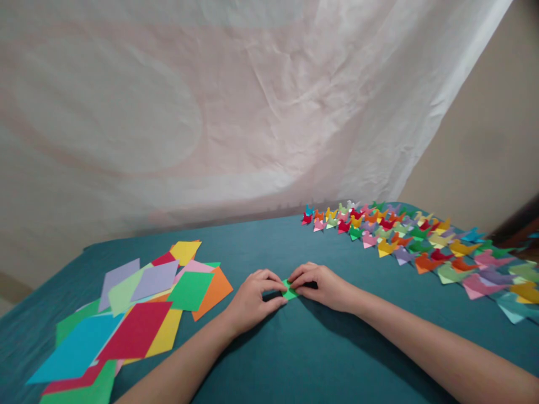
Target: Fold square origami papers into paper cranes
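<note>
A small piece of folded green paper (pixel 289 292) lies on the teal cloth between my two hands. My left hand (pixel 259 297) holds its left side, with the fingertips above and the thumb at the lower edge. From the right, my right hand (pixel 318 285) has its bent fingers and thumb on the paper's upper right part. The fingertips partly cover the paper, so its exact folded shape is hard to make out.
Loose coloured paper squares, a red sheet (pixel 137 330) and a blue sheet (pixel 80 345) among them, overlap in a pile at left. Rows of folded paper birds (pixel 387 247) stand at right. A pale curtain (pixel 252 112) hangs behind the teal-covered table (pixel 252 230).
</note>
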The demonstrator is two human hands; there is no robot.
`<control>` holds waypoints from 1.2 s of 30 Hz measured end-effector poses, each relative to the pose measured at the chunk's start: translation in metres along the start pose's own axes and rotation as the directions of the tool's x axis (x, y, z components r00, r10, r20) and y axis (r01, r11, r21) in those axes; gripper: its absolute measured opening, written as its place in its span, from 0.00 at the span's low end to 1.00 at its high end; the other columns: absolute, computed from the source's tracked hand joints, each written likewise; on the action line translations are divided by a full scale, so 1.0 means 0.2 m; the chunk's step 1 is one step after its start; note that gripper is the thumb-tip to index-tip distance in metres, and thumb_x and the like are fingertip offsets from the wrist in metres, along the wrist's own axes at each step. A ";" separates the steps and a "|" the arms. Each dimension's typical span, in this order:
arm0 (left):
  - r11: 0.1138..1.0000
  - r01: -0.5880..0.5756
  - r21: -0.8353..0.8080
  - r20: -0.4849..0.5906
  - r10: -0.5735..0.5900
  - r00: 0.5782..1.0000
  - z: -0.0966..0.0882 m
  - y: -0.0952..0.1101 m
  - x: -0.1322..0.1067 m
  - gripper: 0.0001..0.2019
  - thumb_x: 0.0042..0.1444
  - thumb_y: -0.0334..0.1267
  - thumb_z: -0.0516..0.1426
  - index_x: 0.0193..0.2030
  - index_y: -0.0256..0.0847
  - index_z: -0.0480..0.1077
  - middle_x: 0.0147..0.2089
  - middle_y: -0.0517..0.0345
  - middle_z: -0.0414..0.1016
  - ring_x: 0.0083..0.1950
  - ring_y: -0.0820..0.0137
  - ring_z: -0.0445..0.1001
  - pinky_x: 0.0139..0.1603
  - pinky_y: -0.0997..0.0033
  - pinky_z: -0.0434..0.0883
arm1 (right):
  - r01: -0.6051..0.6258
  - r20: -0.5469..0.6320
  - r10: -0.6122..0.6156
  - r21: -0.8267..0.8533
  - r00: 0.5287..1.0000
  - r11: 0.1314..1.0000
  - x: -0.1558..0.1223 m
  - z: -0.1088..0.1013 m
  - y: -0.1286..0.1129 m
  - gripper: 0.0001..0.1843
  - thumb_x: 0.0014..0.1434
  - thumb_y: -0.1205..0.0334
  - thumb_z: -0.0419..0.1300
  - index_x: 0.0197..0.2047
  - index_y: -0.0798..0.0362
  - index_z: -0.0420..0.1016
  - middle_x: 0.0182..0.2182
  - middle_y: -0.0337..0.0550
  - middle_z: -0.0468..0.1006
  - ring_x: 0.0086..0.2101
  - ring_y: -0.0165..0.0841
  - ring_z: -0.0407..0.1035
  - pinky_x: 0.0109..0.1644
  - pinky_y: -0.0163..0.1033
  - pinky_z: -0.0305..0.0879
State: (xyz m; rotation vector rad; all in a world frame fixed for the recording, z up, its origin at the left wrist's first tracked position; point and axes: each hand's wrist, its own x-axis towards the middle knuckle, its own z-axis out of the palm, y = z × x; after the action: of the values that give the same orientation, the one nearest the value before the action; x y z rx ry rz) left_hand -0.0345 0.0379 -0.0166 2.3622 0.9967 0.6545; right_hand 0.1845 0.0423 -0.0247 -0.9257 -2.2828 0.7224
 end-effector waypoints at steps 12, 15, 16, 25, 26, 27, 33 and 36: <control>0.999 0.022 -0.029 0.010 -0.022 1.000 0.00 0.01 0.01 0.06 0.54 0.39 0.59 0.38 0.45 0.76 0.40 0.57 0.73 0.44 0.67 0.70 0.49 0.66 0.65 | 0.000 0.026 -0.001 0.030 1.000 1.000 0.00 -0.02 0.01 0.11 0.55 0.71 0.58 0.39 0.49 0.78 0.40 0.41 0.77 0.41 0.32 0.70 0.49 0.40 0.63; 1.000 0.023 -0.020 0.010 -0.023 1.000 0.00 0.02 0.01 0.06 0.56 0.39 0.57 0.38 0.45 0.75 0.40 0.57 0.73 0.44 0.67 0.70 0.49 0.66 0.65 | 0.006 0.025 -0.007 0.043 1.000 0.999 0.01 -0.02 0.01 0.11 0.55 0.71 0.59 0.39 0.50 0.78 0.40 0.41 0.77 0.41 0.31 0.70 0.49 0.39 0.63; 1.000 0.020 -0.009 0.009 -0.020 1.000 0.00 0.02 0.01 0.06 0.57 0.38 0.56 0.37 0.45 0.75 0.40 0.57 0.73 0.44 0.67 0.70 0.48 0.66 0.65 | 0.008 0.025 -0.009 0.047 1.000 0.999 0.01 -0.02 0.01 0.11 0.55 0.71 0.59 0.39 0.50 0.78 0.40 0.41 0.77 0.41 0.31 0.70 0.49 0.39 0.63; 0.998 -0.036 0.047 -0.020 0.036 0.999 0.02 0.06 0.02 0.09 0.62 0.37 0.50 0.35 0.40 0.70 0.38 0.56 0.71 0.43 0.68 0.67 0.47 0.66 0.64 | 0.024 0.020 -0.025 0.048 0.999 0.999 0.01 -0.02 0.01 0.10 0.55 0.71 0.59 0.38 0.50 0.78 0.39 0.41 0.77 0.40 0.31 0.70 0.49 0.39 0.63; 0.998 -0.032 0.049 -0.025 0.033 0.999 0.02 0.06 0.02 0.09 0.62 0.36 0.50 0.35 0.40 0.70 0.38 0.56 0.70 0.42 0.68 0.67 0.46 0.66 0.64 | 0.027 0.022 -0.028 0.043 0.999 0.999 0.01 -0.02 0.01 0.10 0.56 0.70 0.59 0.38 0.50 0.78 0.40 0.41 0.77 0.40 0.31 0.70 0.49 0.39 0.63; 0.998 -0.028 0.054 -0.029 0.029 0.999 0.02 0.06 0.02 0.09 0.62 0.36 0.49 0.35 0.40 0.69 0.38 0.55 0.70 0.42 0.68 0.67 0.46 0.66 0.64 | 0.030 0.022 -0.031 0.036 0.999 0.999 0.01 -0.02 0.01 0.10 0.56 0.70 0.58 0.38 0.50 0.78 0.40 0.41 0.77 0.40 0.31 0.70 0.49 0.39 0.63; 0.994 0.002 0.105 -0.053 0.003 0.999 0.03 0.04 0.02 0.08 0.62 0.36 0.49 0.35 0.39 0.67 0.39 0.55 0.69 0.42 0.67 0.66 0.45 0.66 0.64 | 0.049 0.035 -0.049 0.000 0.998 0.999 0.00 -0.03 -0.01 0.11 0.58 0.70 0.56 0.40 0.50 0.78 0.40 0.41 0.77 0.41 0.31 0.69 0.49 0.39 0.62; 0.993 0.009 0.121 -0.048 -0.003 0.999 0.04 0.04 0.02 0.08 0.62 0.36 0.49 0.35 0.39 0.67 0.39 0.54 0.69 0.42 0.67 0.66 0.45 0.66 0.64 | 0.070 0.033 -0.069 -0.023 0.997 0.997 -0.02 -0.03 -0.02 0.13 0.59 0.71 0.55 0.42 0.49 0.77 0.41 0.41 0.77 0.41 0.31 0.68 0.49 0.39 0.61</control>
State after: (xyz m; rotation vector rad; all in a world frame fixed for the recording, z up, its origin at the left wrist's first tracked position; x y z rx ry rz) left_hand -0.0228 0.0346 -0.0163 2.4581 1.0924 0.6679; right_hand 0.1890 0.0395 -0.0194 -0.8469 -2.3449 0.6856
